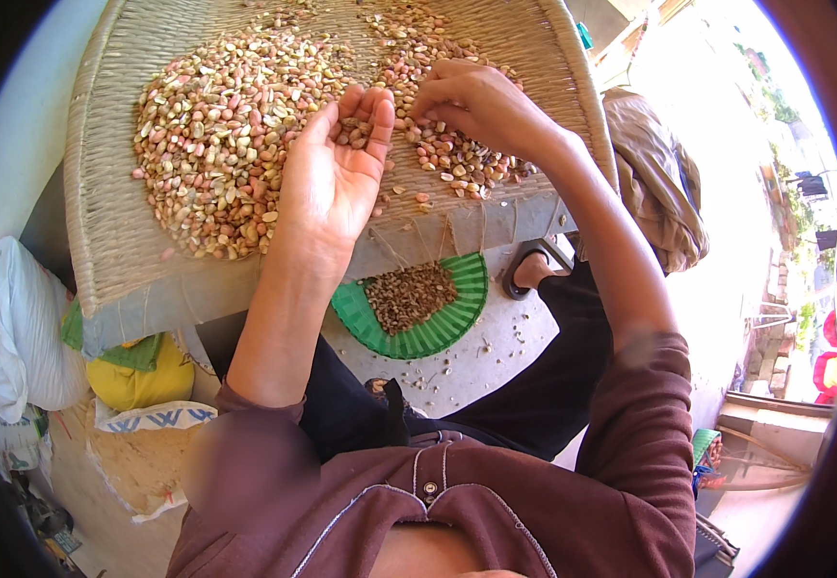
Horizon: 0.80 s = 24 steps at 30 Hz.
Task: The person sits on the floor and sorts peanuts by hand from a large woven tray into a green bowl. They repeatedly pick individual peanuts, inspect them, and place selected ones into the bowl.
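Observation:
Before me is a woven winnowing basket (104, 144) with a large heap of shelled peanuts (209, 137) on its left side. A smaller heap of peanuts (473, 162), mixed with darker ones, lies on the right. My left hand (335, 162) is palm up over the gap between the heaps, its fingers curled around several dark, shrivelled peanuts (353, 134). Over the right heap, my right hand (480, 105) has its fingers bent down at the peanuts. Whether anything is between those fingertips is hidden.
Below the basket's near edge, a green plastic basket (465, 289) on the floor holds small brown pieces (411, 296). Scraps litter the concrete floor (491, 361). White sacks (28, 332) and a yellow bag (144, 379) stand at left; a tan cloth (653, 173) hangs at right.

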Each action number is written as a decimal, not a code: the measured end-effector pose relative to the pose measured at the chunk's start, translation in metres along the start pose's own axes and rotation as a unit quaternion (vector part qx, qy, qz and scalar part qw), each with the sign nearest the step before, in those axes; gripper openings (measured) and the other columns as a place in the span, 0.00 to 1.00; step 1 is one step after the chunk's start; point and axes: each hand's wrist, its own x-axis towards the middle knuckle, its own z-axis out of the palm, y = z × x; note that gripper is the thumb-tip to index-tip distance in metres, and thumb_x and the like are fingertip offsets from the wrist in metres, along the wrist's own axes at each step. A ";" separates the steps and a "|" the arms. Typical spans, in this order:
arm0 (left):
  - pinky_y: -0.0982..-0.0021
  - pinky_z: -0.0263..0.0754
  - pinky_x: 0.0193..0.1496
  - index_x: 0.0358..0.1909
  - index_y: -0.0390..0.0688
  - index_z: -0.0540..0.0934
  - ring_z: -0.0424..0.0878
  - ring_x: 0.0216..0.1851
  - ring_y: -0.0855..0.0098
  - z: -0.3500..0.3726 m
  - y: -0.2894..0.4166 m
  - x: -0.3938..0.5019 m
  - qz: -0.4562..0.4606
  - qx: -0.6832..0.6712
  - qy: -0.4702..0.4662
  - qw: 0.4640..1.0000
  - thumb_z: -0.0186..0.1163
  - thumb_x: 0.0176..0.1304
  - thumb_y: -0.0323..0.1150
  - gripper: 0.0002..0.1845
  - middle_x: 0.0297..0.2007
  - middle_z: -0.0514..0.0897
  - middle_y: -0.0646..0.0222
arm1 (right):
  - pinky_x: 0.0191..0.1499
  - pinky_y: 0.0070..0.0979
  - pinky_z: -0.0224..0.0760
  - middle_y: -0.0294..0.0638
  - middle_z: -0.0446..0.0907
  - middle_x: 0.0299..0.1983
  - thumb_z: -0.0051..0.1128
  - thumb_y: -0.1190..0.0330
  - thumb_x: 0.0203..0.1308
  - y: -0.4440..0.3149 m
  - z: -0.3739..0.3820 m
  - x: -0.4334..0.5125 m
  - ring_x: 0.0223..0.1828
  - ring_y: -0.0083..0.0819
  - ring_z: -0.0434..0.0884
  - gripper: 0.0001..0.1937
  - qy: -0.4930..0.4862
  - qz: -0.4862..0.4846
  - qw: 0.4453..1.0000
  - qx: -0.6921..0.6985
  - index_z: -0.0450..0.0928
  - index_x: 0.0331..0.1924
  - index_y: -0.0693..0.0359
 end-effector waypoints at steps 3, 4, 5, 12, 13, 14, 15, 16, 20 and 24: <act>0.63 0.81 0.60 0.48 0.26 0.72 0.79 0.53 0.59 -0.002 0.002 0.000 0.024 0.000 -0.001 1.000 0.43 0.78 0.29 0.13 0.48 0.77 0.51 | 0.45 0.35 0.73 0.41 0.79 0.36 0.62 0.72 0.59 0.000 -0.009 -0.010 0.43 0.40 0.81 0.04 -0.037 0.045 0.998 0.009 0.83 0.37 0.61; 0.63 0.81 0.60 0.48 0.27 0.72 0.79 0.53 0.59 -0.003 0.002 -0.001 0.027 0.003 -0.003 1.000 0.44 0.78 0.29 0.13 0.48 0.77 0.51 | 0.45 0.35 0.73 0.41 0.79 0.36 0.62 0.72 0.59 0.001 -0.014 -0.012 0.42 0.40 0.81 0.03 -0.036 0.045 0.998 -0.008 0.83 0.36 0.61; 0.63 0.81 0.60 0.48 0.27 0.73 0.79 0.53 0.59 -0.003 0.002 -0.002 0.029 0.006 -0.005 1.000 0.44 0.77 0.28 0.13 0.48 0.77 0.51 | 0.45 0.35 0.73 0.41 0.78 0.35 0.62 0.73 0.59 0.001 -0.016 -0.014 0.42 0.39 0.81 0.03 -0.035 0.045 0.998 -0.024 0.83 0.36 0.61; 0.64 0.82 0.59 0.46 0.28 0.73 0.81 0.52 0.60 -0.001 0.000 -0.002 0.050 0.026 -0.001 0.998 0.46 0.76 0.27 0.10 0.46 0.78 0.53 | 0.45 0.39 0.72 0.41 0.77 0.35 0.62 0.69 0.57 -0.010 -0.003 0.004 0.42 0.42 0.80 0.05 0.018 0.018 0.999 -0.045 0.82 0.36 0.59; 0.64 0.82 0.59 0.46 0.28 0.73 0.80 0.52 0.60 0.000 0.000 -0.001 0.051 0.023 0.002 0.998 0.47 0.76 0.27 0.10 0.47 0.78 0.53 | 0.45 0.39 0.72 0.41 0.78 0.35 0.62 0.70 0.57 -0.009 -0.001 0.003 0.42 0.42 0.80 0.05 0.007 0.034 0.998 -0.055 0.83 0.36 0.59; 0.64 0.82 0.59 0.47 0.28 0.73 0.80 0.52 0.60 0.000 0.000 -0.001 0.053 0.021 0.005 0.998 0.47 0.76 0.27 0.10 0.47 0.78 0.53 | 0.45 0.39 0.72 0.41 0.78 0.36 0.62 0.70 0.57 -0.007 0.002 0.003 0.43 0.43 0.79 0.05 -0.004 0.049 0.997 -0.065 0.83 0.36 0.59; 0.64 0.82 0.59 0.47 0.28 0.73 0.80 0.52 0.60 0.000 0.001 -0.001 0.052 0.020 0.005 0.998 0.47 0.76 0.27 0.10 0.47 0.78 0.53 | 0.45 0.39 0.72 0.41 0.78 0.36 0.62 0.70 0.56 -0.006 0.004 0.004 0.43 0.43 0.79 0.05 -0.015 0.063 0.995 -0.074 0.83 0.37 0.59; 0.64 0.81 0.59 0.47 0.28 0.72 0.80 0.52 0.60 -0.001 0.001 -0.001 0.051 0.019 0.005 0.999 0.47 0.76 0.27 0.10 0.47 0.78 0.53 | 0.46 0.39 0.72 0.41 0.79 0.37 0.62 0.70 0.56 -0.005 0.002 0.003 0.44 0.44 0.80 0.05 -0.021 0.059 0.993 -0.099 0.83 0.36 0.59; 0.64 0.81 0.60 0.48 0.28 0.72 0.80 0.52 0.61 0.002 0.000 -0.003 0.058 0.040 0.022 0.997 0.47 0.76 0.27 0.11 0.48 0.77 0.53 | 0.46 0.39 0.73 0.41 0.79 0.37 0.61 0.70 0.56 -0.006 0.001 0.000 0.46 0.42 0.81 0.05 -0.003 0.055 0.996 -0.067 0.83 0.35 0.59; 0.64 0.81 0.58 0.49 0.28 0.73 0.79 0.49 0.64 0.001 -0.002 -0.001 0.071 0.035 0.023 0.997 0.46 0.76 0.29 0.12 0.46 0.77 0.55 | 0.45 0.38 0.73 0.41 0.79 0.35 0.64 0.69 0.55 -0.011 0.005 0.003 0.43 0.42 0.80 0.06 -0.011 0.056 0.996 -0.068 0.83 0.36 0.58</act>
